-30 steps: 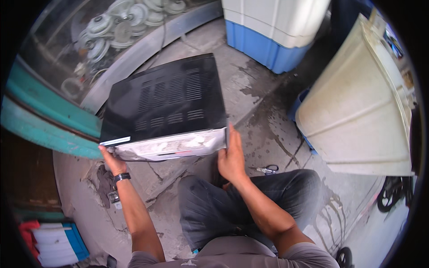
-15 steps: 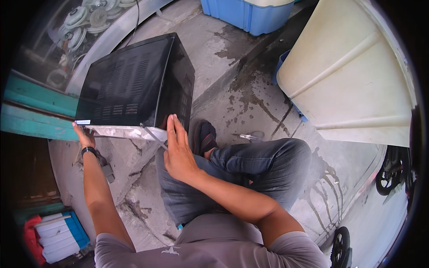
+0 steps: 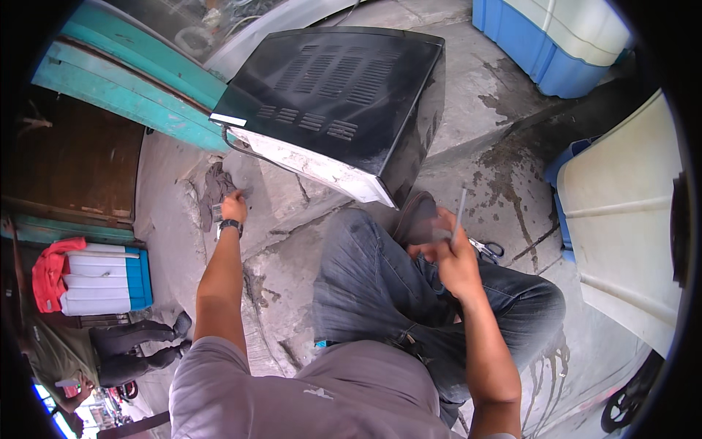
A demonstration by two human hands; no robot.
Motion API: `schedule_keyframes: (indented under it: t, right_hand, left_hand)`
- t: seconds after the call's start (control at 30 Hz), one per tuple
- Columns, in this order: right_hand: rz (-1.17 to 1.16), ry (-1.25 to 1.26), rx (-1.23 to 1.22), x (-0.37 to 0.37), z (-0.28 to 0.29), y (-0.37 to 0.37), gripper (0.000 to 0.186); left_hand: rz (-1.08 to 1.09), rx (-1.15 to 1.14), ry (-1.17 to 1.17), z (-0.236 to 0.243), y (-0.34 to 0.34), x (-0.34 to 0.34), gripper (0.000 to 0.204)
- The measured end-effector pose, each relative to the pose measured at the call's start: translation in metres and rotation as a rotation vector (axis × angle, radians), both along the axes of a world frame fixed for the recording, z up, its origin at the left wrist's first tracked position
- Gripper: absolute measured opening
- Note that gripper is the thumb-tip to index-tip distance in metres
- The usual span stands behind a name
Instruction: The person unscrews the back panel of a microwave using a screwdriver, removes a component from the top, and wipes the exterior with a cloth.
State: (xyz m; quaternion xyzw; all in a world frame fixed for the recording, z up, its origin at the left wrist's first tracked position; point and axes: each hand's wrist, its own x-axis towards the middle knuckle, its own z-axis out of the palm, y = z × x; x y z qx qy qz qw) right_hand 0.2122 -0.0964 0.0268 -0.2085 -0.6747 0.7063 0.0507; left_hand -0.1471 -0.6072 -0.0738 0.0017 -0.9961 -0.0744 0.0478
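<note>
To my left I noted one teal beam [image 3: 124, 95]; one dark brown panel [image 3: 66, 161]; one white-and-blue box [image 3: 99, 282], red cloth [image 3: 51, 274] against it; one bystander [image 3: 62, 344], dark-trousered. Far right, I saw one blue-and-white tub [image 3: 526, 44]; right, one ribbed cream container [image 3: 629, 212]; near right, one black wheel [image 3: 625, 399].

The partly blurred right hand [image 3: 458, 265] hides the lower end of a thin rod [image 3: 460, 207] (and part of the scissors [image 3: 488, 250]), while the view's dark rim crops the cream tub [image 3: 621, 194].

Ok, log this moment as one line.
left hand: near cloth | right hand: holding rod | appliance: vented side up, no hand on it | scissors: on ground
</note>
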Motion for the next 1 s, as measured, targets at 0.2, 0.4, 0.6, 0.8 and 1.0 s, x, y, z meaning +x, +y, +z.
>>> schedule_keyframes:
  t: [0.2, 0.4, 0.6, 0.8, 1.0]
  right_hand:
    - [0.020, -0.278, -0.236, 0.027, -0.004, 0.029, 0.047]
    - [0.054, -0.308, -0.565, 0.032, -0.011, 0.034, 0.048]
    - [0.299, -0.216, -0.501, 0.049, 0.013, 0.053, 0.044]
    - [0.568, -0.241, 0.274, 0.040, 0.036, 0.122, 0.036]
    - [0.451, -0.226, 0.628, 0.033, 0.023, 0.171, 0.047]
  left_hand:
    - [0.063, -0.285, -0.137, -0.026, 0.007, 0.026, 0.035]
    - [0.053, -0.234, -0.024, -0.032, -0.006, 0.038, 0.024]
    - [0.097, 0.637, -0.023, -0.008, 0.017, 0.093, 0.018]
    - [-0.265, 1.289, -0.783, 0.084, 0.263, 0.289, 0.020]
    - [0.002, 1.903, -0.962, 0.008, 0.428, 0.246, 0.013]
